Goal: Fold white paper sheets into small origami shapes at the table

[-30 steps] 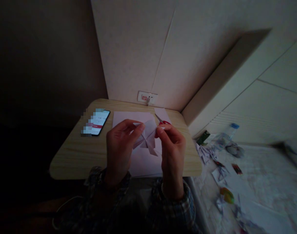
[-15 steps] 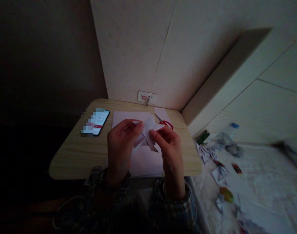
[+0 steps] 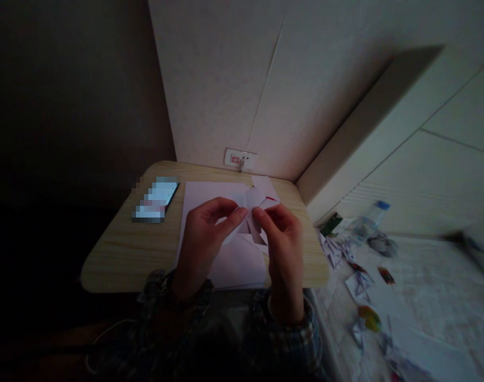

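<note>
A small folded white paper piece is held up over a small wooden table. My left hand pinches its left side with thumb and fingers closed on it. My right hand pinches its right side the same way. Both wrists are in plaid sleeves. Under the hands a large white paper sheet lies flat on the table. Red-handled scissors lie behind the folded piece and are mostly hidden by it.
A phone with a lit screen lies at the table's left rear. A wall socket sits behind the table. To the right, a light surface carries several paper scraps, a plastic bottle and small coloured items.
My hands have drawn closer together and turned the folded paper, which now stands higher and covers most of the scissors. The phone and the sheet have not moved.
</note>
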Demonstrator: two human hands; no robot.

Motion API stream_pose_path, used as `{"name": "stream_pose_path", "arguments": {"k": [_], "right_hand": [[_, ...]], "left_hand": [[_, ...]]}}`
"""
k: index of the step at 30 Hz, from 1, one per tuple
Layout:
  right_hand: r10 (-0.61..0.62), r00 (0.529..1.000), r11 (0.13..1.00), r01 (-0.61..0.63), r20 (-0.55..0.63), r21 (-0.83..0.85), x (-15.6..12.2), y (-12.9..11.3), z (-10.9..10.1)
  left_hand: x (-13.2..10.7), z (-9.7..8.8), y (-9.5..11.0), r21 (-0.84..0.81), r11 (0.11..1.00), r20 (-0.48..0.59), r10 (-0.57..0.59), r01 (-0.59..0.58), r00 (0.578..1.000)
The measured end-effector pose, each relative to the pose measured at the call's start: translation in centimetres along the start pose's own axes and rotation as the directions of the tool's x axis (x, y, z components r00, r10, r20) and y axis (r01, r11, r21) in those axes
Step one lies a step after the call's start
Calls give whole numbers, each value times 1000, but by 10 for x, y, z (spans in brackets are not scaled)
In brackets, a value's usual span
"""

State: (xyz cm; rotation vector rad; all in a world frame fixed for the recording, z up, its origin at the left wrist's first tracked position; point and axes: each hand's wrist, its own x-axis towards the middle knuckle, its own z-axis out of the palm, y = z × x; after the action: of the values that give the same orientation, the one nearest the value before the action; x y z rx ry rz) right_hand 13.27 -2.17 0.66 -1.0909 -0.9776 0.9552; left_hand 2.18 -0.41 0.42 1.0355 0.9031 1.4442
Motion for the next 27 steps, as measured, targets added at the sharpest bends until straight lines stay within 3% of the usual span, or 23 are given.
{"name": "stream_pose_path", "arguments": {"k": [3, 8, 13, 16, 19, 22, 27], "right_hand": [[52, 995, 998, -49, 82, -33, 1, -3, -1], [48, 984, 994, -30, 172, -107, 3, -5, -3], [31, 989, 997, -20, 146, -71, 4, -3, -4], [24, 990, 998, -16, 136, -56, 5, -2, -5], [18, 993, 998, -11, 115, -64, 5, -1, -5], [17, 996, 998, -12, 89, -59, 4, -1, -5], [6, 999, 998, -4, 41, -65, 3, -1, -4]], "left_hand": [[1, -1, 0, 8, 1000, -33, 25, -25, 999], [2, -3, 2, -4, 1000, -56, -12, 12, 998], [5, -5, 4, -8, 995, 90, -96, 98, 991], [6, -8, 2, 57, 995, 161, -92, 84, 983], [7, -11, -2, 129, 991, 192, -43, 18, 980], [6, -13, -5, 237, 966, 150, 72, -106, 986], [-2, -10, -2, 455, 824, 102, 330, -339, 938]]}}
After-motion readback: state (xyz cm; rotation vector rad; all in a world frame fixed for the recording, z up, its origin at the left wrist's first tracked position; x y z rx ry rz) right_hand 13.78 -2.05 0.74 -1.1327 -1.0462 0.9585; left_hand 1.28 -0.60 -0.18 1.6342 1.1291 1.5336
